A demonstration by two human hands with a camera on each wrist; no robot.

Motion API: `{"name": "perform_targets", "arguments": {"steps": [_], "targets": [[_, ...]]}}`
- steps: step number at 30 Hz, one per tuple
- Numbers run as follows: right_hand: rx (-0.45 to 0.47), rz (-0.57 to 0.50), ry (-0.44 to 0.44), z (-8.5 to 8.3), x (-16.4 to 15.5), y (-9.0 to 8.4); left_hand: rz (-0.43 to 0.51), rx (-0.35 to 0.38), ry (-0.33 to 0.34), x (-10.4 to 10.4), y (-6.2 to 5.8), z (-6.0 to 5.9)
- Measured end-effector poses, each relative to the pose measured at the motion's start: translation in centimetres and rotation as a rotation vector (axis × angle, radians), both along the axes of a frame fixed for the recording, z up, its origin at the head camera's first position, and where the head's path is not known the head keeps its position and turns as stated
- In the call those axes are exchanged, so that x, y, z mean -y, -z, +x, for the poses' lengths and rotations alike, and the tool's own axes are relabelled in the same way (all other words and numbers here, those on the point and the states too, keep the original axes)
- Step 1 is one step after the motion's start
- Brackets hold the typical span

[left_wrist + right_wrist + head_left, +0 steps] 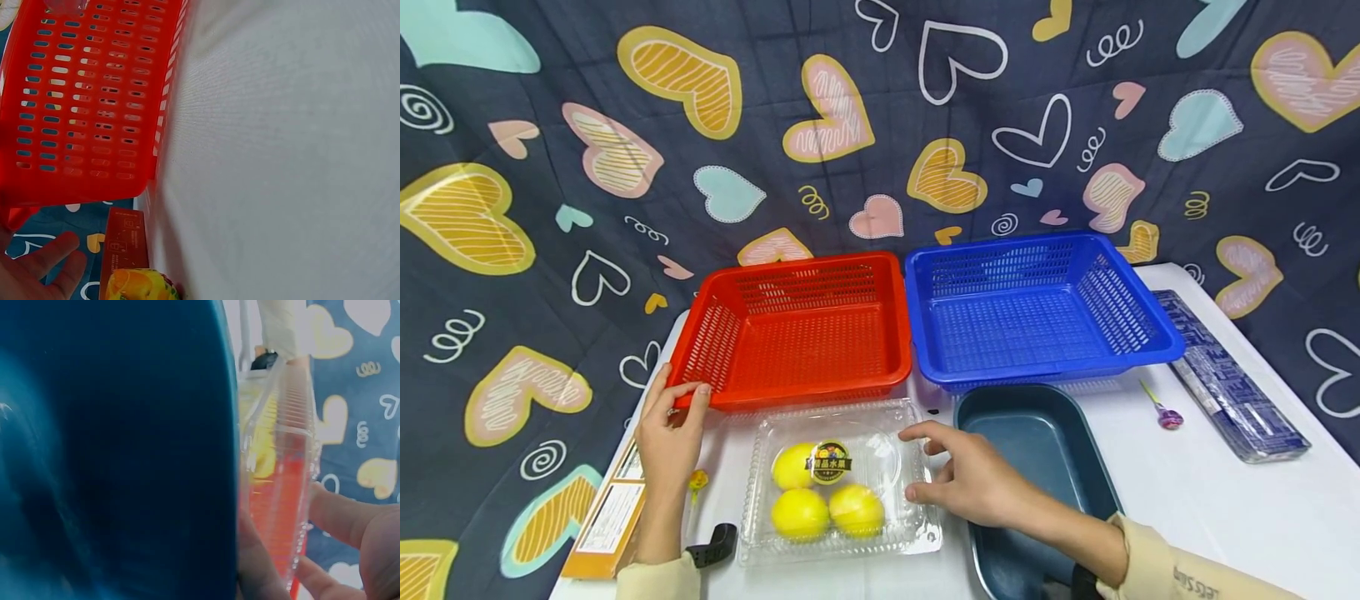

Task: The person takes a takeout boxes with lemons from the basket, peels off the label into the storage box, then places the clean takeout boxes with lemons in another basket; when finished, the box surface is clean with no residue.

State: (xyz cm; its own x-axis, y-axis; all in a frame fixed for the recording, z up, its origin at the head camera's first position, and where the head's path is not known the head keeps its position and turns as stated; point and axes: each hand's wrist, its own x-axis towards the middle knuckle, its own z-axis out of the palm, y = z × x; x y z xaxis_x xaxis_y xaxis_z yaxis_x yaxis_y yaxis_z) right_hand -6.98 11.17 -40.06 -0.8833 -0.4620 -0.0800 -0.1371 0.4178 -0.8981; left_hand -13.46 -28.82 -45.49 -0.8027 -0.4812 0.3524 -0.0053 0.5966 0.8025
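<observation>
A clear plastic clamshell box [891, 417] with three yellow lemons [800, 513] inside lies at the middle front, its lid down. My right hand [973, 479] is at the box's right edge, thumb and fingers spread apart. Seen from the right wrist, the box [281, 434] stands edge-on among the fingers; whether they touch it is unclear. At the front left corner of the red basket [812, 398] is my left hand [672, 433], its fingers at the rim. The left wrist view has the hand [44, 269] beside that basket corner, fingers fairly straight, partly cut off.
Right of the red basket stands a blue basket [1052, 371]. A dark teal tray [1037, 442] lies under my right forearm. Further right are a purple lollipop [1168, 417] and a flat navy package [1232, 379]. At left are an orange-white box [606, 525] and a yellow lollipop [697, 480].
</observation>
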Motion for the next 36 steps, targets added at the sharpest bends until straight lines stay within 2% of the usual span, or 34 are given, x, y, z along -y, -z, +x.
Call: {"name": "perform_targets", "arguments": {"steps": [7, 11, 16, 19, 21, 25, 30, 36], "targets": [[-0.072, 0.069, -0.045, -0.1, -0.1, -0.5, -0.036, 0.01, 0.008, 0.0, -0.7, 0.1], [-0.096, 0.062, -0.06, 0.0, -0.2, -0.6, -0.086, 0.071, 0.041, 0.1, -1.5, 0.6], [-0.166, 0.101, -0.047, 0.1, -0.3, -1.0, -0.154, 0.209, 0.19, 0.5, -3.4, 1.5], [-0.215, 0.151, -0.015, 0.0, -0.4, -1.3, -0.21, 0.253, 0.28, 0.2, -4.9, 2.3], [-0.259, 0.163, 0.003, -0.2, -0.4, -1.4, -0.254, 0.247, 0.332, -0.4, -5.9, 2.8], [-0.363, 0.142, 0.026, -0.9, -0.6, -1.2, -0.339, 0.184, 0.449, -1.9, -7.5, 3.8], [-0.446, 0.104, 0.049, -1.7, -0.5, -0.7, -0.415, 0.139, 0.612, -4.1, -8.1, 5.0], [-0.488, 0.076, 0.019, -2.8, -0.1, -0.5, -0.478, 0.223, 0.713, -6.3, -8.2, 6.3]]}}
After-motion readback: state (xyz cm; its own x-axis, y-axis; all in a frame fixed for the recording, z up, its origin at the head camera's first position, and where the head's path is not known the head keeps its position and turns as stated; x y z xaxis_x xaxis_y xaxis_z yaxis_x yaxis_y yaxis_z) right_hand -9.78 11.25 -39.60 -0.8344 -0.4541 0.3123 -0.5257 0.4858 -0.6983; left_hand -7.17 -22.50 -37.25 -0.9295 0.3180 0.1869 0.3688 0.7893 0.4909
